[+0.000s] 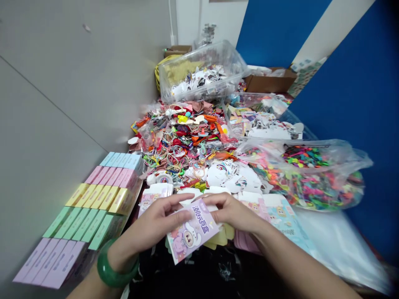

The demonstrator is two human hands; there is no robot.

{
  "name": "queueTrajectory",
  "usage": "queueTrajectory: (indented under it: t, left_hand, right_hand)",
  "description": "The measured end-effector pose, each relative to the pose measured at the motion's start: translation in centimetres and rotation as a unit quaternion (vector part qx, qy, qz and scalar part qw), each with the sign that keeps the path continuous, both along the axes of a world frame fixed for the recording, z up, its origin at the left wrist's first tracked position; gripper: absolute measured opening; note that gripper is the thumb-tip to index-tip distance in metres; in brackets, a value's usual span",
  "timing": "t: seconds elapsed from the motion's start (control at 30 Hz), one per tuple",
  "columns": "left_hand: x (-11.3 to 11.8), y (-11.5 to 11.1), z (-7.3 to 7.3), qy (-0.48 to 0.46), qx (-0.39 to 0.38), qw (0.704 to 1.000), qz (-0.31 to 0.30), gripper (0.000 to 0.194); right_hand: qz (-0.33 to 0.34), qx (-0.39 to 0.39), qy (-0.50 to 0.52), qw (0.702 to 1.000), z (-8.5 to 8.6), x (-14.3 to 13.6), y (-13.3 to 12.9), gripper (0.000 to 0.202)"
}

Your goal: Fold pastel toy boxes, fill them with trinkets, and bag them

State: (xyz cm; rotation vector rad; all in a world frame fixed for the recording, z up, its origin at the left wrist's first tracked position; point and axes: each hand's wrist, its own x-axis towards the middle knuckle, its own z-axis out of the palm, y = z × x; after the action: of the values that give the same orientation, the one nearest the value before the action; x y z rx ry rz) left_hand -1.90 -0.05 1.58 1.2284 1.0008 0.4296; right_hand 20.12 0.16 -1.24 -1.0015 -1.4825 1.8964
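Observation:
My left hand [170, 214] holds a purple printed box [192, 232] by its left side and upper edge, thumb on its front. On the right, my right hand [226, 209] grips the same box near its top corner, fingers bent over the edge. The box is tilted and looks flat; its far end is hidden by my fingers. Yellow flat boxes [220, 237] lie just under and behind it. Pink [246, 241] and light blue [285, 220] printed flat boxes lie to the right, and more purple ones [156, 191] to the left.
Rows of standing boxes [93, 195] in blue, pink, yellow, green and purple line the left. Behind my hands is a heap of small colourful items [187, 141], with white cutouts [233, 176]. A clear bin [202, 79] and a plastic bag of bright pieces [314, 178] stand farther out.

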Motion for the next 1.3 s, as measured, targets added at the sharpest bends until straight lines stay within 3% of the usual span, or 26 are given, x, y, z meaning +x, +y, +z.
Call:
queueTrajectory:
  t: [0.07,0.13,0.33,0.5,0.73,1.03,1.3]
  left_hand:
    - [0.4,0.7,1.7,0.060,0.050,0.997,0.007,0.053]
    - [1.0,1.2,2.9,0.109,0.108,0.988,0.008,0.048]
    - [2.2,3.1,4.0,0.168,0.169,0.971,-0.025,0.040]
    - [1.6,4.6,3.4,0.179,0.166,0.969,-0.042,0.039]
    - [0.5,5.0,1.4,0.108,0.103,0.989,0.010,0.037]
    - [0.3,3.7,-0.2,0.097,0.118,0.986,0.071,0.041]
    - [-0.3,3.2,-0.8,0.069,0.109,0.988,0.088,0.043]
  right_hand:
    - [-0.033,-0.104,0.079,0.991,-1.2,-0.8,-0.2,0.027]
    - [-0.062,-0.158,0.136,0.976,-2.0,-1.6,-0.5,0.028]
    - [-0.132,-0.207,0.245,0.938,-3.5,-2.5,-0.5,0.033]
    - [-0.184,-0.208,0.247,0.928,-4.2,-2.2,0.0,0.038]
    - [-0.216,-0.195,0.234,0.928,-3.0,-0.3,0.6,0.022]
    - [-0.188,-0.079,0.062,0.977,-2.0,0.3,0.9,0.039]
    - [-0.208,-0.003,-0.032,0.978,-2.0,-0.2,1.5,0.024]
